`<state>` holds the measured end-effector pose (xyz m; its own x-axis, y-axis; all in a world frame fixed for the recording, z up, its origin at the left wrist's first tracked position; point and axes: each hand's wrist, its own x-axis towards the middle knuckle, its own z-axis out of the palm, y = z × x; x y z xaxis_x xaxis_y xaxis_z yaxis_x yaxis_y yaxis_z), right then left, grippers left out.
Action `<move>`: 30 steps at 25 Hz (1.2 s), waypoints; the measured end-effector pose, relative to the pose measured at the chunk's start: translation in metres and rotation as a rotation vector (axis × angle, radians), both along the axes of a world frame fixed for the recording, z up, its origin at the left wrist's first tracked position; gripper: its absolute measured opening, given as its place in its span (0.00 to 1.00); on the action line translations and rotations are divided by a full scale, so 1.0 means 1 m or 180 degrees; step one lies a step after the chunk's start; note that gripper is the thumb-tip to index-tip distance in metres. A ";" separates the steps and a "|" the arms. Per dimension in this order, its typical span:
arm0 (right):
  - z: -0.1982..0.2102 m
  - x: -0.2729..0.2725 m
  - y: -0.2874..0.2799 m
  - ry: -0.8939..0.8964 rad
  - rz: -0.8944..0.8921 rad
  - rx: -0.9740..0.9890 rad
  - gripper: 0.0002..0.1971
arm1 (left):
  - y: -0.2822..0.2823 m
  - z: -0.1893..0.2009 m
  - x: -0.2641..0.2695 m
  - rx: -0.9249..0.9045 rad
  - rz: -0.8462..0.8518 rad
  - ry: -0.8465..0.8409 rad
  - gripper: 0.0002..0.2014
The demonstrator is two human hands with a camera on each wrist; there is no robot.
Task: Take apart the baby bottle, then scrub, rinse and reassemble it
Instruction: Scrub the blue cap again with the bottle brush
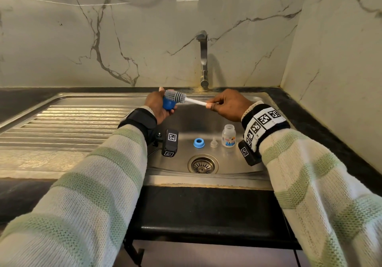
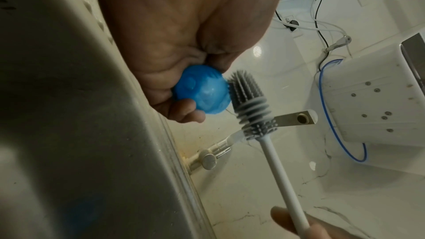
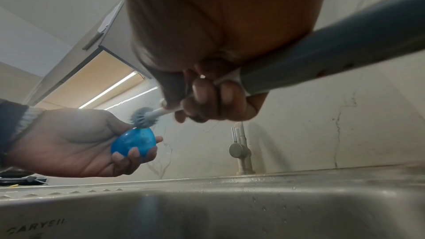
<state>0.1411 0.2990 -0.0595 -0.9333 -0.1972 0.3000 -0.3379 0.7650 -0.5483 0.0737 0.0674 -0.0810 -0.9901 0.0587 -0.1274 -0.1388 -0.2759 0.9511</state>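
Observation:
Above the sink basin, my left hand (image 1: 160, 106) grips the bottle's blue dome cap (image 1: 168, 103) (image 2: 202, 89) (image 3: 134, 142). My right hand (image 1: 224, 105) pinches the white handle of a grey silicone bottle brush (image 1: 175, 96) (image 2: 249, 103) (image 3: 143, 117). The brush head lies against the cap's upper side. On the sink floor sit the blue screw ring (image 1: 199, 142), the clear teat (image 1: 214, 142) and the open bottle body (image 1: 228, 136), standing upright in a row.
The tap (image 1: 203, 60) rises behind the basin (image 1: 182, 126), with no water visible. The drain (image 1: 203, 164) lies near the front. A ribbed drainboard (image 1: 68, 126) extends left. Marble walls close in behind and at right.

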 end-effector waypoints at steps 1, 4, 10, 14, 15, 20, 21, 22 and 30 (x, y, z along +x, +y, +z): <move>0.000 0.000 0.002 0.0091 -0.0097 -0.0057 0.14 | 0.000 0.000 0.000 0.0028 0.0004 -0.0019 0.23; 0.001 0.003 0.004 -0.0071 0.0021 -0.0103 0.13 | 0.000 -0.001 -0.002 0.0098 -0.0004 0.0002 0.22; 0.000 0.002 0.003 0.0095 -0.0052 -0.0137 0.14 | -0.002 -0.001 -0.001 0.0120 -0.0135 -0.0016 0.23; 0.000 0.003 0.002 -0.0031 0.0044 -0.0126 0.12 | -0.004 -0.003 -0.002 0.0118 -0.0111 -0.0026 0.23; 0.000 0.002 0.004 0.0014 -0.0027 -0.0151 0.12 | -0.002 -0.003 -0.002 0.0137 -0.0141 -0.0017 0.24; -0.001 0.003 -0.001 -0.0178 0.0185 0.0025 0.12 | 0.000 -0.003 -0.001 0.0142 -0.0058 -0.0018 0.21; -0.001 0.002 -0.001 -0.0052 0.0097 -0.0044 0.13 | 0.000 -0.003 0.000 0.0099 -0.0091 -0.0027 0.22; 0.001 0.002 0.000 0.0071 -0.0002 -0.0092 0.13 | 0.000 -0.002 0.000 0.0057 -0.0109 -0.0041 0.23; 0.000 0.002 0.004 0.0011 -0.0034 -0.0108 0.13 | -0.001 -0.003 -0.002 -0.0047 -0.0128 -0.0039 0.24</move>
